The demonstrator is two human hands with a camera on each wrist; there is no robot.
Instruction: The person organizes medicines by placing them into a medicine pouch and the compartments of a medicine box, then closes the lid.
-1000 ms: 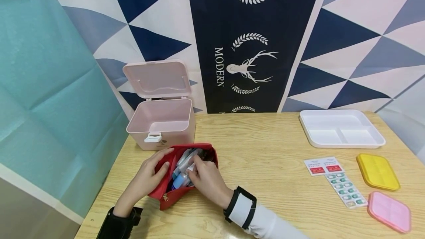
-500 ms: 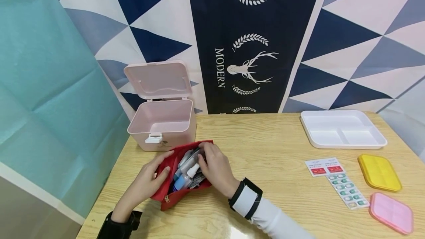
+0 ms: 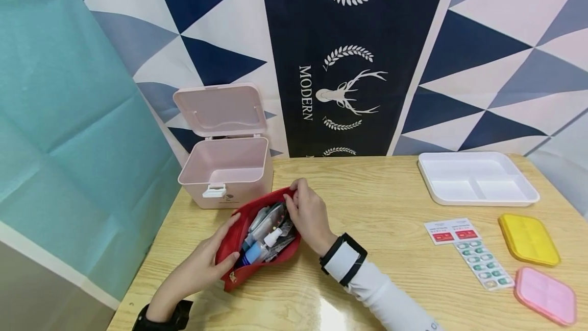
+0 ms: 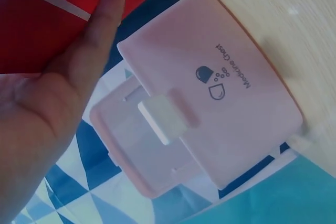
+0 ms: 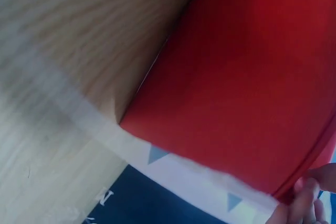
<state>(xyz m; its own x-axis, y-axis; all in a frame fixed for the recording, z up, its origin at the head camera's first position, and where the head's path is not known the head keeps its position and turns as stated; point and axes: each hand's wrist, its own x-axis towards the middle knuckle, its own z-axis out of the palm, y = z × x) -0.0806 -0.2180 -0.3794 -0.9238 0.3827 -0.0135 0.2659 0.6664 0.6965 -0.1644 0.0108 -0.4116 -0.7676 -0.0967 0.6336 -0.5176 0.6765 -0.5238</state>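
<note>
A red zip pouch (image 3: 236,235) lies open at the front left of the table in the head view. Inside it are a small bottle (image 3: 252,253) with a blue label and white cap, and several clear and silvery packets. My left hand (image 3: 204,262) grips the pouch's left side, thumb at the opening; in the left wrist view that hand (image 4: 63,87) lies along the red wall. At the upper right corner my right hand (image 3: 311,217) pinches the rim. The right wrist view shows those fingertips (image 5: 299,203) on the corner of the red pouch (image 5: 241,82).
A pink medicine chest (image 3: 225,170) stands behind the pouch, lid raised. Toward the right are a white divided tray (image 3: 452,201), a red-and-white card (image 3: 452,231), a capsule blister pack (image 3: 486,264), a yellow case (image 3: 528,239) and a pink case (image 3: 545,295).
My right hand has come out from among the pouch's contents and moved up and right to its rim. The pouch mouth is wider, with its right corner higher. The left hand keeps its hold.
</note>
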